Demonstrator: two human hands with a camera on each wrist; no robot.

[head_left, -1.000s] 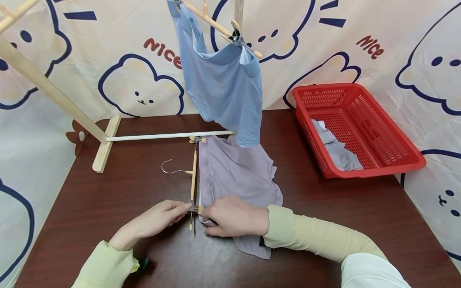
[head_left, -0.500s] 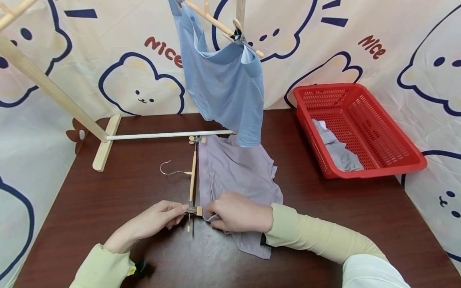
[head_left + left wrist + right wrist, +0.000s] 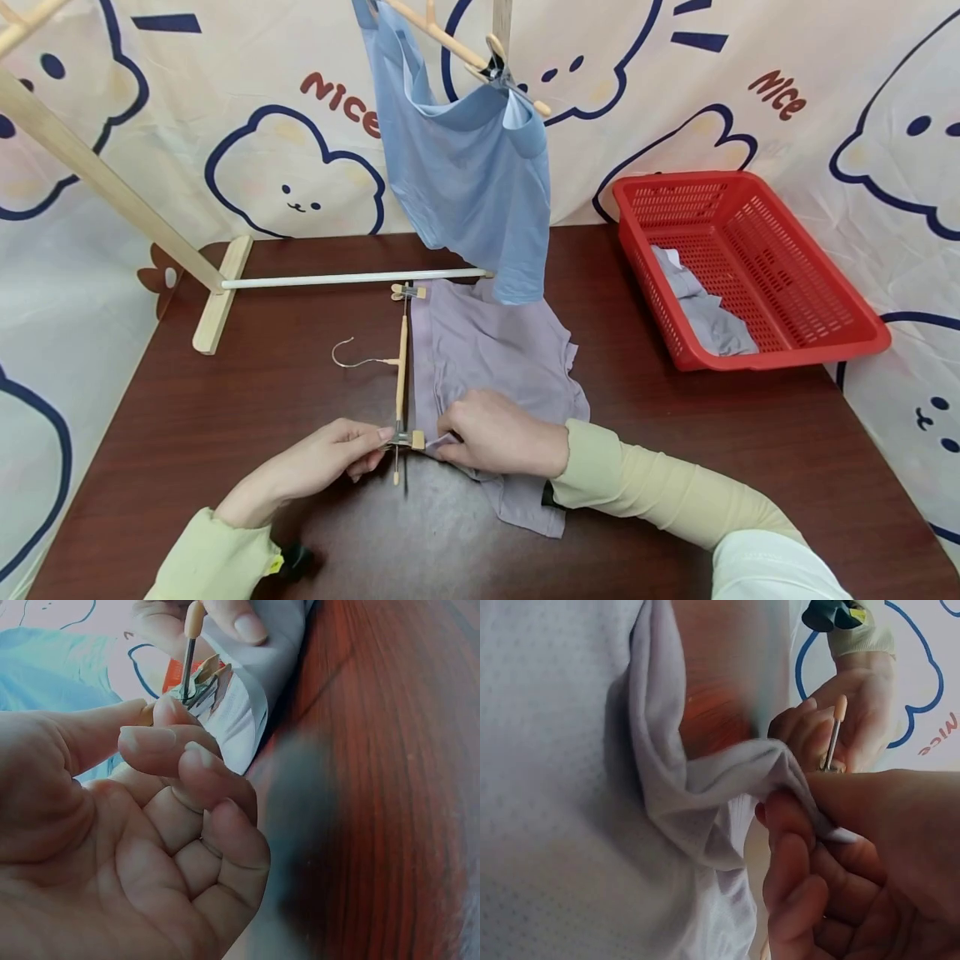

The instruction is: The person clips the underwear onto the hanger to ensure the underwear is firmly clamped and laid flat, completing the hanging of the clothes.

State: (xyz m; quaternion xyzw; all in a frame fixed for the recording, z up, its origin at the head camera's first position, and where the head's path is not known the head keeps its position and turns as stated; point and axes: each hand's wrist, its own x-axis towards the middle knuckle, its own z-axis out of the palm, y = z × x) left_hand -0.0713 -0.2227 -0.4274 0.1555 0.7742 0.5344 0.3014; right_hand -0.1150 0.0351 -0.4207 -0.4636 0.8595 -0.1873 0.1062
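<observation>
A pair of pale purple shorts (image 3: pixel 510 350) lies on the table, waistband toward a wooden clip hanger (image 3: pixel 402 367) with a metal hook. The hanger's far clip (image 3: pixel 408 292) sits at the far waistband corner. My left hand (image 3: pixel 330 458) pinches the near clip (image 3: pixel 408 439) between thumb and fingers. Beside that clip, my right hand (image 3: pixel 495 433) grips the near corner of the waistband. In the right wrist view a folded edge of the shorts (image 3: pixel 712 787) runs into the right fingers. Whether the near clip's jaws have cloth between them is hidden.
Light blue shorts (image 3: pixel 472 167) hang from another clip hanger above the table's back. A wooden rack with a white bottom bar (image 3: pixel 352 279) stands at the back left. A red basket (image 3: pixel 825 292) holding grey cloth (image 3: pixel 708 312) is at the right.
My right hand first drew the waistband corner rightward, away from the near clip, then brought it back left against the clip. The left hand keeps its pinch, shifting only slightly.
</observation>
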